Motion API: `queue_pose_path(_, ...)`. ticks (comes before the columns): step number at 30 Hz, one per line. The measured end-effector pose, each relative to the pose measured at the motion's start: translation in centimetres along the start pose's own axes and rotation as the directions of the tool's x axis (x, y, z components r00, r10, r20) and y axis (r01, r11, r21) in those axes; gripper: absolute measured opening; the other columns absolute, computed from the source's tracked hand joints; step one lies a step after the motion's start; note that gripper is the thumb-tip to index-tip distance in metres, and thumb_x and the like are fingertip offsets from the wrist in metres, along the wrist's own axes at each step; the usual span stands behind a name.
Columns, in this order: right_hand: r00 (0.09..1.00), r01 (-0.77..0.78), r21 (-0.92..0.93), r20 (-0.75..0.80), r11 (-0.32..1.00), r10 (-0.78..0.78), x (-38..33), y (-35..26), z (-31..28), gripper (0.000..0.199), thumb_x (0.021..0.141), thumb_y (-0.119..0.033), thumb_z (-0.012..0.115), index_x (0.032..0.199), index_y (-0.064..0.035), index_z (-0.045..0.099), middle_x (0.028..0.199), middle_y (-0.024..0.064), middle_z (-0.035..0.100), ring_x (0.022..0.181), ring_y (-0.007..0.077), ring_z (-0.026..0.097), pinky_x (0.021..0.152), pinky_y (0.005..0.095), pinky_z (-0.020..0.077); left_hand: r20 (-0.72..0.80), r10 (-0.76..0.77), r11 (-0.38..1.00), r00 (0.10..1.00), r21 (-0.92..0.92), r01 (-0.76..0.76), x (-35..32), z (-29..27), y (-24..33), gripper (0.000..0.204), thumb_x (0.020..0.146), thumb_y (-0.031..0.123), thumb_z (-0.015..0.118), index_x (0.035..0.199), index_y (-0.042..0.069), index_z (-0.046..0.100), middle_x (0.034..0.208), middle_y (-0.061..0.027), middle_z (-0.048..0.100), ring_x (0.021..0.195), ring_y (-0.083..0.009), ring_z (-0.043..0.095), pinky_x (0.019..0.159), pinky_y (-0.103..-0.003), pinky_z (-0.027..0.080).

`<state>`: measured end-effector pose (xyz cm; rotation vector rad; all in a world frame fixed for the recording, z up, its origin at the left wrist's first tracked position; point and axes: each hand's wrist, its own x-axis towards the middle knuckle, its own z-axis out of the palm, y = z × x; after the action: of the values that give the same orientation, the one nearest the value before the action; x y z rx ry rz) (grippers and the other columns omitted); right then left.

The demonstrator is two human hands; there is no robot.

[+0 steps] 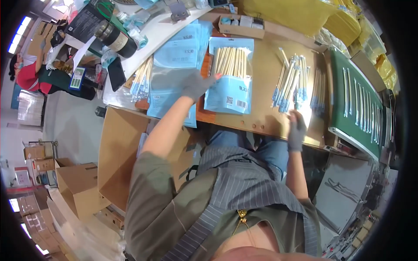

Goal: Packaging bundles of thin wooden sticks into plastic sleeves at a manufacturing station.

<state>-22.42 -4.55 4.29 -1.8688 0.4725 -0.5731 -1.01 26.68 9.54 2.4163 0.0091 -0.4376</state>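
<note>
My left hand [197, 86], in a grey fingerless glove, reaches with stretched fingers to the left edge of a blue pouch [226, 95]. The pouch lies flat, and its clear window shows a bundle of pale sticks [230, 61]. My right hand [297, 130], gloved the same way, is at the lower ends of a loose pile of wrapped sticks [291, 82] with blue-printed ends. Its fingers are bent and seem slightly apart, and I see nothing between them. Left of the pouch, flat blue pouches [174, 58] overlap in a stack, partly under my left forearm.
More wrapped sticks [142, 78] lie at the left. On the right, a green conveyor belt [355, 98] carries a row of them. A small carton [241, 28] stands at the back. A phone [116, 74] and bottle [115, 40] are far left. An open cardboard box [119, 152] stands below the table.
</note>
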Motion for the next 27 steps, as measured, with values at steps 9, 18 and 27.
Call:
queue_pose_path(9,0.91,-0.28,0.185,0.363,0.942,0.199,2.2,-3.1,7.2,0.046,0.09,-0.028,0.059,0.129,-0.0049,0.05,0.123,0.0086,0.056,0.112,0.019,0.054,0.086,0.0326,0.0461,0.196,0.026,0.812,0.98,-0.576,0.094,-1.2,7.2,2.2,0.051,0.067,0.034,0.071,0.102,-0.002,0.064,0.104,-0.0241,0.064,0.1,-0.0317,0.063,0.081,-0.039,0.05)
queue_pose_path(18,0.304,-0.424,0.201,0.95,0.883,-0.07,-3.1,-16.7,9.7,0.081,0.085,-0.052,0.058,0.139,0.0035,0.033,0.125,0.0166,0.051,0.107,0.0257,0.057,0.091,0.0359,0.0444,0.24,-0.162,-0.053,0.957,-0.971,0.234,-28.6,-13.3,-8.9,0.063,0.075,0.024,0.061,0.129,-0.003,0.044,0.107,-0.0165,0.06,0.091,-0.0235,0.063,0.083,-0.034,0.052)
queue_pose_path(27,0.47,-0.303,0.064,0.878,0.951,0.091,-3.6,-15.6,10.8,0.063,0.089,-0.042,0.056,0.132,0.0022,0.043,0.116,0.0137,0.057,0.1,0.021,0.059,0.087,0.0327,0.0467,0.251,-0.439,-0.048,0.863,-0.965,0.256,-23.3,-8.0,-35.1,0.05,0.08,0.035,0.058,0.114,0.0,0.056,0.109,-0.0177,0.063,0.091,-0.0298,0.064,0.082,-0.04,0.053)
